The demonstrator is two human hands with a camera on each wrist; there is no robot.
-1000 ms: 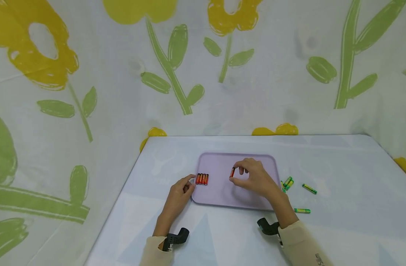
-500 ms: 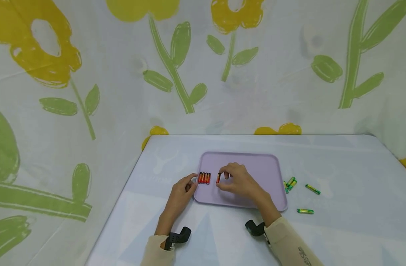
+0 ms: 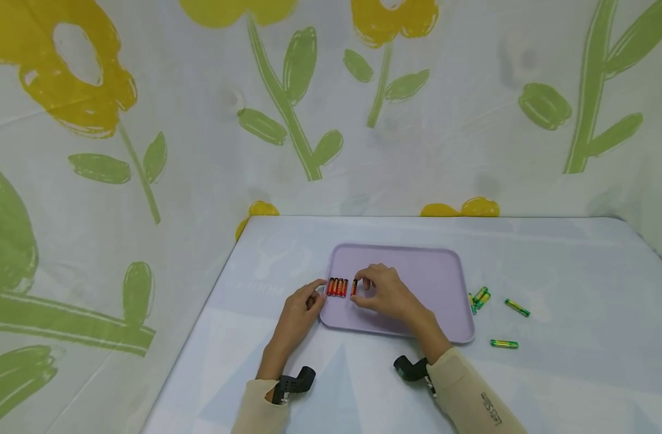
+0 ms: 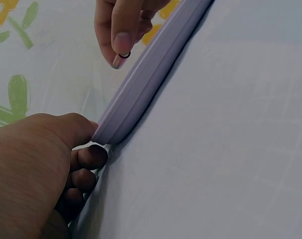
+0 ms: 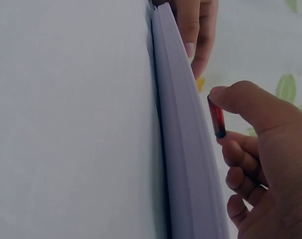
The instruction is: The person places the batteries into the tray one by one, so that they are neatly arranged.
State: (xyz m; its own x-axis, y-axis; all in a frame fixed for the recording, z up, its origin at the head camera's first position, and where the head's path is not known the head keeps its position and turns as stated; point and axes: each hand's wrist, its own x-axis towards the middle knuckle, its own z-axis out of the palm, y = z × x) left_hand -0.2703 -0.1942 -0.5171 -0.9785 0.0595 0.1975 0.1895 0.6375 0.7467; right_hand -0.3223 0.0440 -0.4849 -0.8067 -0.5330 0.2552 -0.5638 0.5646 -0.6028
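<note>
My right hand [image 3: 385, 293] pinches a red and black battery [image 3: 355, 287] between thumb and fingers, upright along its ends, over the tray's left half. In the right wrist view the battery [image 5: 217, 117] shows its red side and dark ends. Just left of it, several matching red batteries [image 3: 338, 287] form a tight side-by-side row on the lilac tray [image 3: 412, 265]. My left hand [image 3: 298, 313] holds the tray's left edge beside that row. In the left wrist view its thumb lies on the rim [image 4: 136, 94], the other fingers curled against the outside.
Several green and yellow batteries lie on the table right of the tray: a small cluster [image 3: 481, 298], one farther right [image 3: 517, 307] and one nearer the front [image 3: 504, 344]. A flower-printed curtain [image 3: 461, 150] stands behind the table [image 3: 580, 271].
My right hand has carried the red battery leftward across the tray, close to the row. My left hand has kept its place at the tray's edge. The head view has shifted slightly.
</note>
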